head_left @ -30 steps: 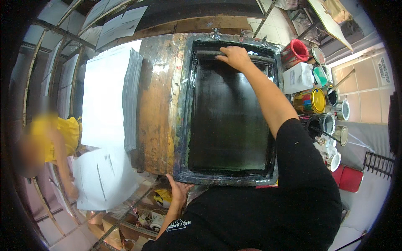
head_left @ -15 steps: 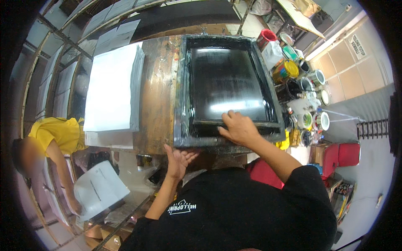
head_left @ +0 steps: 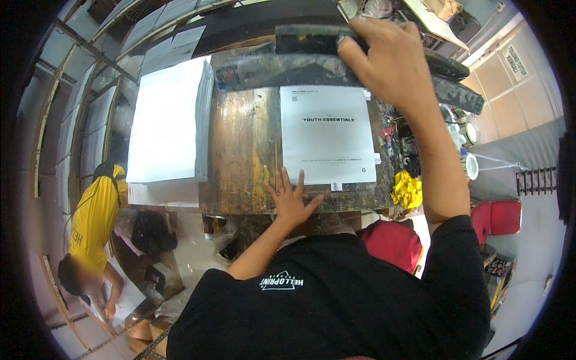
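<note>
A printed white sheet (head_left: 327,141) lies on the wooden table, with small white tabs at its right and lower edges. My left hand (head_left: 292,201) rests at the sheet's lower left corner, fingers spread, holding nothing. Above the sheet's far edge, a dark screen-printing frame (head_left: 258,71) is tilted up, so mostly its near edge shows. Over it my right hand (head_left: 393,63) is curled round a dark bar that looks like a squeegee (head_left: 303,39). Its fingertips are partly hidden behind the bar.
A tall stack of white paper (head_left: 168,120) stands on the wooden table (head_left: 237,138), left of the sheet. Crumpled yellow material (head_left: 408,191) sits at the right corner. Paint cans (head_left: 469,132) stand beyond. A co-worker in yellow (head_left: 96,207) bends over paper at lower left.
The frame has swung up from the table, uncovering the printed sheet. My right hand has risen away with the bar; my left hand has moved onto the table. The co-worker has bent lower.
</note>
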The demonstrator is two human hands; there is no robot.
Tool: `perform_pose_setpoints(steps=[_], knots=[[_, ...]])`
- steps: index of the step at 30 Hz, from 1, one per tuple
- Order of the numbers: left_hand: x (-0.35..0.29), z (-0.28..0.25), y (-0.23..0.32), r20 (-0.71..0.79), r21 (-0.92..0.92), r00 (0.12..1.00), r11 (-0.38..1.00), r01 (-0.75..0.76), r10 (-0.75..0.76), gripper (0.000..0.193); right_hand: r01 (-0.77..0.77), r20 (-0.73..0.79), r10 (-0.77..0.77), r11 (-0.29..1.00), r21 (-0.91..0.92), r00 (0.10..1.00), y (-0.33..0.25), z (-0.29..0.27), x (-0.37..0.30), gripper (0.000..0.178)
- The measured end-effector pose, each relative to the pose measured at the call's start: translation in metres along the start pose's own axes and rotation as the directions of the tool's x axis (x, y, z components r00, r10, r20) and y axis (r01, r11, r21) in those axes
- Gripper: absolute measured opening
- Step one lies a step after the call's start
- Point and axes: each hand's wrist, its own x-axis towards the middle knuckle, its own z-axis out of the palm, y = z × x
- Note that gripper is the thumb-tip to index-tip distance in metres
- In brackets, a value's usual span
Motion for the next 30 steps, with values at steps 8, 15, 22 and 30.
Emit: perform_pose_setpoints(steps=[8, 15, 22, 30], knots=[[0.006, 0.012, 0.016, 0.217, 0.065, 0.976, 0.998, -0.013, -0.002, 0.122, -0.065, -0.052, 0.072, 0.989, 0.133, 0.996, 0.006, -0.019, 0.064, 0.044], [0.089, -0.093, 0.051, -0.267, -0.343, 0.959, 0.92, -0.19, 0.098, 0.067, -0.095, -0.051, 0.097, 0.995, 0.036, 0.994, 0.023, -0.015, 0.101, 0.048], [0.064, -0.133, -0.065, -0.389, -0.621, 0.863, 0.784, 0.013, -0.322, 0.051, 0.029, -0.137, -0.034, 0.999, -0.037, 0.99, 0.015, -0.009, 0.095, 0.046], [0.033, -0.249, -0.345, -0.303, -0.468, 0.879, 0.861, 0.2, -0.369, 0.069, -0.058, 0.001, 0.058, 0.998, 0.027, 0.998, 0.039, 0.003, 0.069, 0.049]])
